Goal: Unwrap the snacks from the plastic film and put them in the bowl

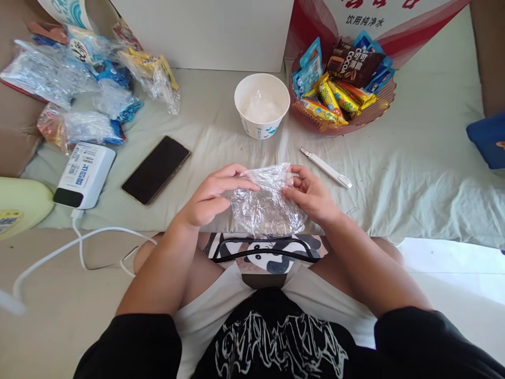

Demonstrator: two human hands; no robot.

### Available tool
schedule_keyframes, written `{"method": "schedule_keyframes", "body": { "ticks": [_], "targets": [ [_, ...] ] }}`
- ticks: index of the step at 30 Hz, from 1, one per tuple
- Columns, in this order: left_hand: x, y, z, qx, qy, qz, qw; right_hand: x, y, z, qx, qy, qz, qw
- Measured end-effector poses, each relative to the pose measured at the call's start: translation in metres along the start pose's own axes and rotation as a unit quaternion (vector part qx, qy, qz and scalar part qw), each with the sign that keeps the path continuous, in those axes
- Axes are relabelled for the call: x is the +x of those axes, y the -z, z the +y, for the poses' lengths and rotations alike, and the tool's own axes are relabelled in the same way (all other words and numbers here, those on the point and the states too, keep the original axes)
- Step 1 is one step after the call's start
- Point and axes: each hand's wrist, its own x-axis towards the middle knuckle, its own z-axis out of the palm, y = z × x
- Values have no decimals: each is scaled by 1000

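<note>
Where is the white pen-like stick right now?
In the head view, the white pen-like stick lies on the pale sheet, just beyond the right hand, below the basket of snacks.

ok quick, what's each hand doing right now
left hand: closed, fingers pinching the top edge of the clear plastic bag
right hand: closed, fingers pinching the same bag's other side

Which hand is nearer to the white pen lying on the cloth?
The right hand. It grips the clear plastic bag just below and left of the white pen. The left hand holds the bag's opposite edge, farther from the pen.
</note>
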Motion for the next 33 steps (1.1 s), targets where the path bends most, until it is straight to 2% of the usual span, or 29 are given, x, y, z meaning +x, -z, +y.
{"method": "schedule_keyframes", "body": {
  "ticks": [3, 5, 7, 10, 13, 16, 19, 20, 22, 25, 27, 30, 33],
  "targets": [
    [4, -9, -6, -44, 65, 61, 995, 0, -3, 1, 8, 24, 28, 999],
    [7, -17, -9, -69, 124, 110, 984, 0, -4, 0, 23, 42, 62, 997],
    [9, -23, -10, -90, 155, 148, 973, 1, -5, 0, 42, 50, 82, 994],
    [10, -25, -12, -90, 149, 169, 970, 1, -4, -1, 35, 34, 55, 997],
    [9, -21, -16, -76, 129, 172, 974, 0, -3, -2, -28, 24, 20, 999],
    [8, -13, -21, -79, 119, 198, 970, -2, -1, -1, -63, 40, 36, 997],
    [9, -8, -23, -142, 108, 236, 955, -3, 0, 2, -34, 53, 50, 997],
    [10, -7, -23, -178, 108, 231, 950, -3, 1, 3, -21, 53, 51, 997],
    [12, -10, -22, -243, 134, 181, 943, -3, 1, 5, -7, 52, 50, 997],
    [15, -20, -19, -266, 228, 88, 933, -3, -1, 5, 0, 45, 47, 998],
    [15, -25, -16, -249, 267, 83, 927, -4, -1, 2, -11, 42, 41, 998],
    [14, -25, -14, -217, 269, 102, 933, -5, -2, -3, -74, 40, 20, 996],
    [12, -20, -12, -197, 277, 92, 936, -5, -2, -4, -104, 52, 15, 993]
  ]
}}
